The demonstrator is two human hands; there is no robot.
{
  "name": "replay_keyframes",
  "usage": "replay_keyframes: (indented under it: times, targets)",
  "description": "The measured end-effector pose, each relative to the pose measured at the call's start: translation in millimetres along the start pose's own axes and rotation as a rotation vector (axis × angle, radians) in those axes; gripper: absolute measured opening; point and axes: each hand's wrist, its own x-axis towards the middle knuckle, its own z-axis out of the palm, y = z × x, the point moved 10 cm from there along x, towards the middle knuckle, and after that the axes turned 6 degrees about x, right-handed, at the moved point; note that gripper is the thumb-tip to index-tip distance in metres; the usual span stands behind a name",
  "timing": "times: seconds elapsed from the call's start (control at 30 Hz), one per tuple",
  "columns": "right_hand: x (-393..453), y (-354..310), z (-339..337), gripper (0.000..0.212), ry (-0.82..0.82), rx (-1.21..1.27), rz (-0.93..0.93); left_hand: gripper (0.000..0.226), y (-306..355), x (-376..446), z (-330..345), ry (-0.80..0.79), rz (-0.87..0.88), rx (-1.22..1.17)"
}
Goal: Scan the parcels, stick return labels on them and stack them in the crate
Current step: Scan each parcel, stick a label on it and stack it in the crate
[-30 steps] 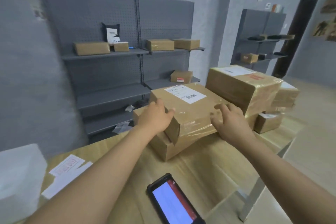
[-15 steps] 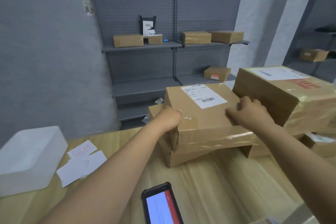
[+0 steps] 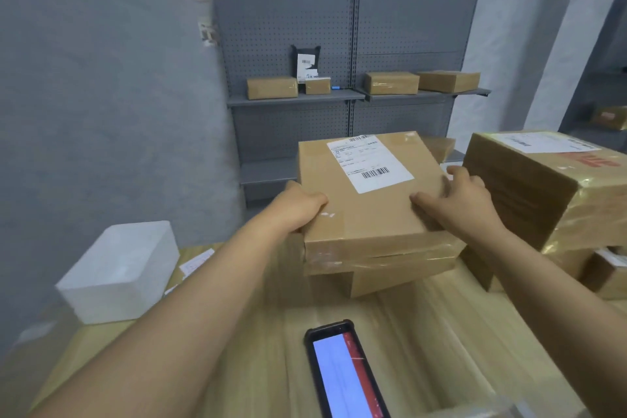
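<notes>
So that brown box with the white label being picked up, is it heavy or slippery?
The labelled box is probably stiff: its cardboard edges look straight under both hands. Its glossy tape could be a bit slick. Weight is hard to judge, but its flat shape makes rolling or tipping unlikely.

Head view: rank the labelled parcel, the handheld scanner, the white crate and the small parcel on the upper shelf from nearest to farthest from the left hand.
1. Labelled parcel: the left hand grips its left edge.
2. White crate: on the table, down and left of the hand.
3. Handheld scanner: flat on the table's near edge, close to the crate's rank.
4. Small parcel on the upper shelf: far behind, against the pegboard.
</notes>
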Motion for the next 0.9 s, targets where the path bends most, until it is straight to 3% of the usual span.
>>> replay_keyframes:
  times: [0.3, 0.47, 0.63, 0.77, 0.9]
  targets:
    - [-78.7, -73.5, 55.8, 0.066, -0.136, 0.137, -0.026, 0.059, -82.4, -69.5, -104.7, 0.098, -0.106, 0.069]
    - [-133.5, -87.0, 102.6, 0.069, -0.284, 0.132, 0.010, 0.060, -142.8, -119.7, -128.2, -0.002, -0.191, 0.125]
    - [-182.3, -83.5, 135.2, 0.065, -0.414, 0.087, 0.048, 0.032, -181.2, -160.0, -128.1, -0.137, -0.226, 0.184]
    - [-212.4, -74.7, 149.2, 0.062, -0.458, 0.041, 0.064, 0.031, -205.9, -180.8, -115.7, -0.220, -0.266, 0.212]
    - [-230.4, -66.4, 157.8, 0.067, -0.476, -0.032, 0.065, 0.045, -224.9, -190.3, -102.9, -0.258, -0.305, 0.202]
